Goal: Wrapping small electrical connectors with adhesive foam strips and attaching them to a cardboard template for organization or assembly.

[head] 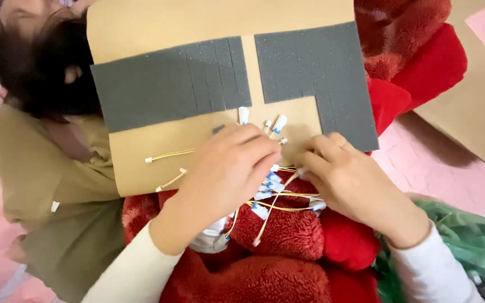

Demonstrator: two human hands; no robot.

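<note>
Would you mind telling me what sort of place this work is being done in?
Probably a home, not a workshop: the cardboard rests on a red fleece blanket, another person lies alongside, and pink bedding shows beneath.

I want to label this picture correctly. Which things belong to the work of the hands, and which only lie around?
In the work:
- left hand
- right hand
- yellow wires
- cardboard sheet
- grey foam strips

Lying about:
- red fleece blanket
- green cloth
- pink mat
- second person in olive top

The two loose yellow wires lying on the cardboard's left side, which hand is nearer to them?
Left. The left hand lies just right of the two loose yellow wires; the right hand is farther right, beyond the wire bundle.
</note>
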